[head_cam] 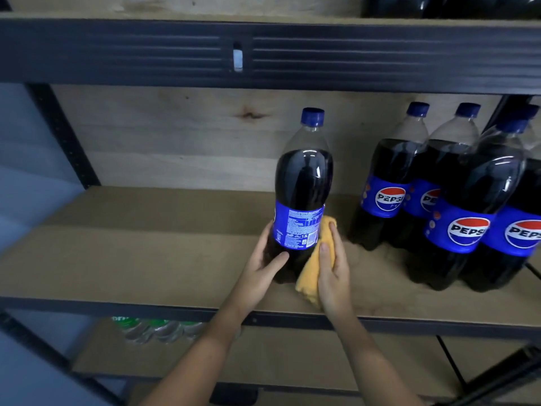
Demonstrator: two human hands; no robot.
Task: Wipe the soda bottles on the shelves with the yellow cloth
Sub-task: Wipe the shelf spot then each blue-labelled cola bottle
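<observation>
While my left hand (265, 266) is gripping the lone bottle (301, 194) standing on the middle shelf (131, 259), my right hand (332, 266) is pressing the yellow cloth (314, 268) against its lower side; the bottles grouped at right (456, 200) are, I judge, awaiting wiping.

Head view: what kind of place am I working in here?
Probably a shop stockroom or store aisle: metal-framed board shelf, a group of Pepsi bottles at right, green-labelled bottles below.
</observation>
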